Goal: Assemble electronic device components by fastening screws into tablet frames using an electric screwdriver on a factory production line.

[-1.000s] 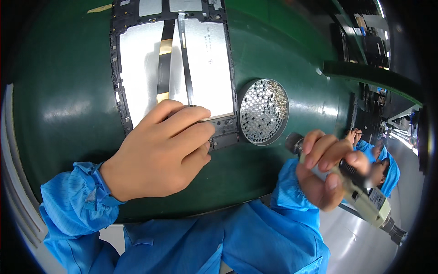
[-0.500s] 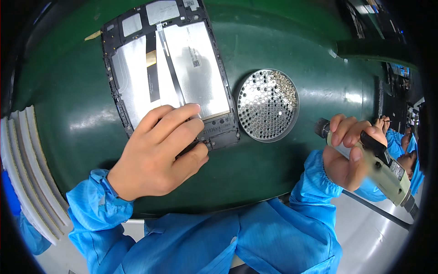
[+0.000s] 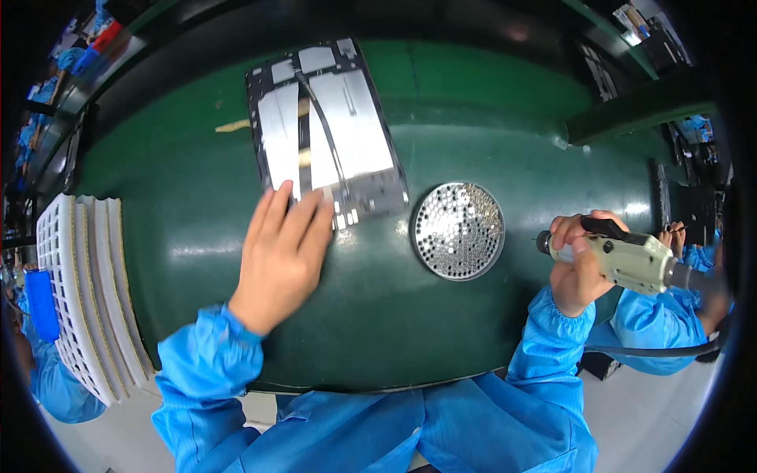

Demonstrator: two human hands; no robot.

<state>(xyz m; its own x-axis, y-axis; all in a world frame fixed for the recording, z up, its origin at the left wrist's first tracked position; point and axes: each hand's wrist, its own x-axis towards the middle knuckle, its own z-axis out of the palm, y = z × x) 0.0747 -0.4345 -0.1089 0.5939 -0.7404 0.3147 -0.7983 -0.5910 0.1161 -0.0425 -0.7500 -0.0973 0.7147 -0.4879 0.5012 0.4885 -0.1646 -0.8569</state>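
Note:
An opened tablet (image 3: 355, 118), with a black frame and silvery inner plates, lies on the green table, slightly turned and somewhat blurred. The fingertips of my left hand (image 3: 277, 264) rest at its near edge, fingers stretched out and slightly apart. My right hand (image 3: 579, 276) is wrapped round a pale green electric screwdriver (image 3: 643, 264), held off to the right with its dark tip pointing left. Between the hands stands a round metal tray (image 3: 453, 240) full of holes, with small screws gathered toward its far right side. A gap separates tray and tablet.
White perforated trays (image 3: 83, 299) stand stacked on edge at the left, a blue piece (image 3: 41, 306) against them. A yellowish strip (image 3: 233, 126) lies beyond the tablet's left side. A green beam (image 3: 639, 113) crosses at the far right. A co-worker's blue sleeve (image 3: 658, 323) is near the screwdriver.
The view has shifted, showing more of the far side. Relative to the screw tray, the tablet has slid away from me. My left fingers have straightened; the right hand still holds the screwdriver, now more level.

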